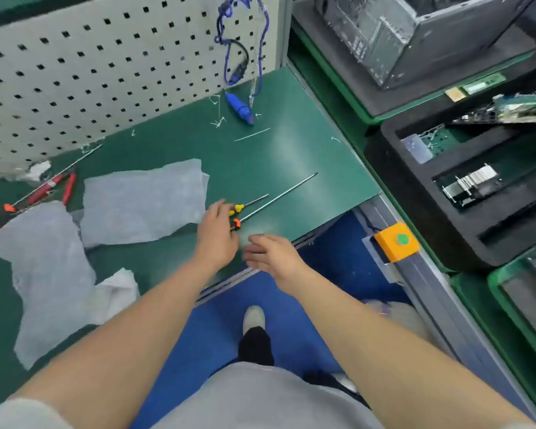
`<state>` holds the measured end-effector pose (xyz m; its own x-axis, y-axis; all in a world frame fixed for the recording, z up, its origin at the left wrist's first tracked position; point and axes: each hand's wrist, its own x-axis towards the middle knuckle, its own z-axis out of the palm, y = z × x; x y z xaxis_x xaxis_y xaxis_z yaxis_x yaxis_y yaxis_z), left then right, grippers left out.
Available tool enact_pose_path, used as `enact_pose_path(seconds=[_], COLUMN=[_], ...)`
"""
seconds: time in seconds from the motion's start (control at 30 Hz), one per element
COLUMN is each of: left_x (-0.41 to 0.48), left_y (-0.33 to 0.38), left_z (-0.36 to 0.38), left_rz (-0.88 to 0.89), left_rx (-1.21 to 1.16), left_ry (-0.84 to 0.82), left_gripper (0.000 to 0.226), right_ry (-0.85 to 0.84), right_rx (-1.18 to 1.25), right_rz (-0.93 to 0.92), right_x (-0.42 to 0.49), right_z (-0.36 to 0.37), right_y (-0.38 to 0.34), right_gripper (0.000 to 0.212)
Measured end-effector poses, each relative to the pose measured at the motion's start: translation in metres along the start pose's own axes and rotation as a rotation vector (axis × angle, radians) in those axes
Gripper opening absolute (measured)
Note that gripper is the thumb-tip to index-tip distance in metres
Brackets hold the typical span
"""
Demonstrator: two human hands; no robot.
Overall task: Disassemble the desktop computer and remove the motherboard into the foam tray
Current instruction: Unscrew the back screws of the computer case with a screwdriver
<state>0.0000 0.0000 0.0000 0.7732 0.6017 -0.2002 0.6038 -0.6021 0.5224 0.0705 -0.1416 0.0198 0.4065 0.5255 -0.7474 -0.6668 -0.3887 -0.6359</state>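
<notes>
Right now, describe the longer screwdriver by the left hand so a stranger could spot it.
On the green mat, look by its front edge, just beyond the left hand. Of two tools lying there, the long screwdriver is the nearer: orange collar, far longer shaft than the yellow-collared screwdriver beside it.

Open green mat (285,144) beyond the screwdrivers (279,197) — foam sheets (143,202) crowd the left.
</notes>
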Motion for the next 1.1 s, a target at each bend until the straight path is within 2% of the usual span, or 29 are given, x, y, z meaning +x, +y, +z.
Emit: enact_pose_path(seconds=[0.1,0.23,0.3,0.4,0.57,0.63,0.87,0.97,1.1], left_x=[0.021,0.024,0.020,0.009,-0.010,-0.012,-0.024,-0.047,-0.097], left_y=[-0.012,-0.009,-0.005,0.000,0.033,0.059,0.202,0.283,0.393], left_z=[-0.001,0.009,0.013,0.022,0.031,0.032,0.044,0.065,0.105], left_rz=[0.001,0.006,0.015,-0.003,-0.069,-0.026,0.345,0.500,0.617], left_rx=[0.179,0.374,0.325,0.119,-0.151,-0.234,-0.628,-0.672,-0.746], left_ry=[-0.127,-0.148,-0.190,-0.250,-0.238,-0.209,-0.262,-0.264,-0.383], left_gripper=[0.068,0.048,0.039,0.026,0.020,0.019,0.009,0.010,0.018], right_ry=[0.045,0.114,0.095,0.115,0.282,0.345,0.599,0.748,0.992], right_rx=[0.013,0.079,0.113,0.115,0.063,0.079,0.131,0.157,0.148], right_rz=[0.027,0.079,0.069,0.053,-0.084,-0.183,-0.531,-0.662,-0.755], right_x=[0.011,0.023,0.023,0.022,0.008,-0.006,-0.081,-0.134,-0.219], right_z=[0.012,0.019,0.022,0.021,0.003,-0.014,-0.117,-0.179,-0.268], right_y=[-0.007,-0.007,-0.008,-0.004,0.002,-0.002,-0.036,-0.045,-0.039], right_gripper=[0.039,0.046,0.038,0.027,0.018,0.015,0.012,0.012,0.016])
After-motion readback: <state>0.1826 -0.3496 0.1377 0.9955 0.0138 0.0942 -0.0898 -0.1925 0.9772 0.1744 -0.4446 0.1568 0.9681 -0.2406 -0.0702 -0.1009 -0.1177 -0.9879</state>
